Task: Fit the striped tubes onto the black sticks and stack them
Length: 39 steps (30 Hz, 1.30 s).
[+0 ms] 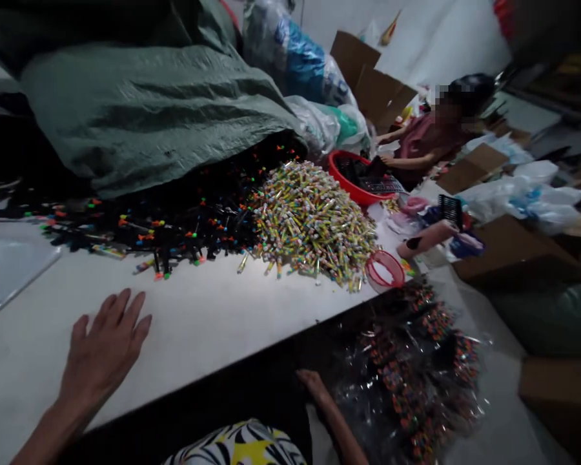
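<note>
My left hand (104, 342) lies on the white tabletop (198, 323), fingers spread and holding nothing. Beyond it are small black plastic pieces with orange, green and blue tips (203, 226). Lower in the view, my right hand (315, 385) is below the table's front edge, in a dark spot. Its fingers look curled, and what they hold, if anything, is hidden. Beside that hand are clear plastic bags (401, 381) filled with colorful-tipped pieces. A big heap of small clear tubes with yellow and multicolored contents (314, 219) rests at the table's far side.
A green tarp-like sack (155, 110) spreads over the back left. Right of the heap stand a small red basket (385, 270) and a red tub (341, 174) with black items. Another person (421, 139) sits behind the tub. Cardboard boxes (518, 248) crowd the right.
</note>
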### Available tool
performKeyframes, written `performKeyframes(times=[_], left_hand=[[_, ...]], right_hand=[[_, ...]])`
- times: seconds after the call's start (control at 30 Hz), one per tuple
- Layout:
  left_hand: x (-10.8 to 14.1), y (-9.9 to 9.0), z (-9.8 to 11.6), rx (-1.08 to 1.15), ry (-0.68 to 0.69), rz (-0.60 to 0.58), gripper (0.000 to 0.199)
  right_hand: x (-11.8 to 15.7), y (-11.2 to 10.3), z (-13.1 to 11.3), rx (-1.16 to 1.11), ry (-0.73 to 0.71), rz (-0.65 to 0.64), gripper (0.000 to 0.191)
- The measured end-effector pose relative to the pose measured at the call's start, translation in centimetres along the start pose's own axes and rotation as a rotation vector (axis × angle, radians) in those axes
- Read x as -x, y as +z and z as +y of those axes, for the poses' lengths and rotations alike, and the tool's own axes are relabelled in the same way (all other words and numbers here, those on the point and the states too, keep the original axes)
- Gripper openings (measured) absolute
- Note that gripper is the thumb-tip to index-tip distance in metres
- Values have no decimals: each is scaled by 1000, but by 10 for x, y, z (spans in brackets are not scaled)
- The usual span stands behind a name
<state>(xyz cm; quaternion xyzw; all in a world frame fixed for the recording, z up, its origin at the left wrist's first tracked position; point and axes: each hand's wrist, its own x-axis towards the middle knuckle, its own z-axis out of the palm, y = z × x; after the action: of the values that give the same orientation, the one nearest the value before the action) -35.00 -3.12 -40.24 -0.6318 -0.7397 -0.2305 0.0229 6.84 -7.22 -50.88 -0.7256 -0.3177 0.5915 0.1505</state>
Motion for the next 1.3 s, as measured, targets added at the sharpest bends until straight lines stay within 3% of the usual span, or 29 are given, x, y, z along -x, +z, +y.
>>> performKeyframes(times=[0.17,0.23,0.3,0.4,0.53,0.63,0.73,0.87,0.97,1.07,1.2,1.3], left_hand=[[6,-1,-3,-75,48,76,61],[2,1,-9,-115,59,77,57],[-5,4,-14,-173,51,32,54],[-20,15,-10,-248,14,-11,50],[-33,32,14,-321,-13,75,47],[-34,39,22,-344,-18,90,45],[-30,40,19,-338,-32,84,41],[-24,35,19,-276,-44,84,38],[-34,29,21,-172,-91,79,37],[-72,21,17,-68,-230,90,41],[-134,19,11,59,-401,22,45],[-145,22,13,188,-454,-40,44]], right_hand=[[44,-35,68,-154,37,6,41],[54,-50,81,-214,14,31,43],[56,-63,80,-271,-31,66,46],[51,-72,43,-328,-162,77,50],[47,-54,-57,-233,-496,38,46],[46,-22,-145,92,-726,111,38],[39,19,-222,477,-857,229,32],[21,82,-290,696,-944,278,24],[10,121,-309,801,-942,332,25],[3,142,-306,852,-917,372,27],[5,146,-287,885,-887,378,33],[8,139,-274,891,-885,386,34]])
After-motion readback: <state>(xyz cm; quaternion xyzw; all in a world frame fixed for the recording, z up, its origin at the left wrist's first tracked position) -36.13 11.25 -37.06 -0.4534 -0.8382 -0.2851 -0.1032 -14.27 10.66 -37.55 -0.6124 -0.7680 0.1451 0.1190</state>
